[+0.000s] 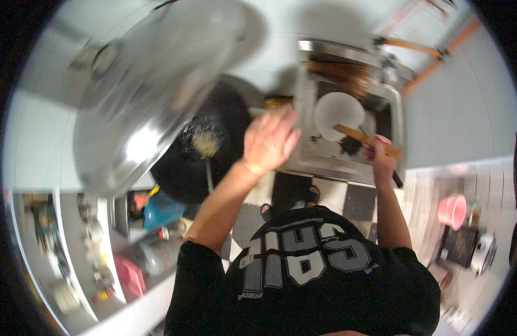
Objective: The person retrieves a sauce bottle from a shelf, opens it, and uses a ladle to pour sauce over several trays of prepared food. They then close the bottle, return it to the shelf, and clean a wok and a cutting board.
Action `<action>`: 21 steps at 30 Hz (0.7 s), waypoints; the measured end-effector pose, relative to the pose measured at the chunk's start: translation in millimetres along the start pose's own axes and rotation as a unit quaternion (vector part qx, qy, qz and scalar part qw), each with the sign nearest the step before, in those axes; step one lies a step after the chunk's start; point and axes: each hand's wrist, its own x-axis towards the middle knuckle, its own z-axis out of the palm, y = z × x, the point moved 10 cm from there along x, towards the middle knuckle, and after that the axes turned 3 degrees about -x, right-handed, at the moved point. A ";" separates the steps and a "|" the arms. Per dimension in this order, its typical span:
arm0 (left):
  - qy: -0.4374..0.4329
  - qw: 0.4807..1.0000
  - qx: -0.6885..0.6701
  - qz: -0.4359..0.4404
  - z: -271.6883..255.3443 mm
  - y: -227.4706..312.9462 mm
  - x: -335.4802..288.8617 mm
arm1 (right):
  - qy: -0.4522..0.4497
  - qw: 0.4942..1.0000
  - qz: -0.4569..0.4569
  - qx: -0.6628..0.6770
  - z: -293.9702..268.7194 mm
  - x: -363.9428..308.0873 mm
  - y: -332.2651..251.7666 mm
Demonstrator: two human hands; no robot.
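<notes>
My left hand (269, 140) is open with its fingers stretched out, above the counter edge between the wok and the sink. It holds nothing. My right hand (380, 150) is closed around a flat wooden stick (360, 136) over the right side of the sink. The stick's tip overlaps a round white dish (331, 112) in the sink (306, 159). Left of my left hand sits a dark wok (230, 112) with yellowish food (205, 144) in it. A thin light handle (208, 175) comes out of the food.
A large shiny grey curved surface (152, 95), blurred, covers part of the wok. Brown wooden items (342, 74) lie at the sink's back. Shelves (99, 235) with kitchenware stand at the lower left, near a blue item (162, 211). A pink bucket (451, 211) is on the right.
</notes>
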 end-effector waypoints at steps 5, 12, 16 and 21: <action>0.048 0.974 0.012 0.220 81.3 71.9 169.3 | 0.000 1.000 0.017 -0.002 -37.0 15.2 12.0; -0.105 0.939 0.082 0.317 193.7 103.6 242.4 | -0.002 0.996 0.092 -0.010 -52.8 33.4 25.4; -0.018 0.961 0.065 0.268 189.8 108.2 252.2 | -0.008 0.994 0.108 -0.016 -49.1 39.2 22.2; 0.002 0.975 0.198 0.098 196.9 100.2 264.0 | -0.058 0.995 0.087 -0.004 -38.2 41.3 21.5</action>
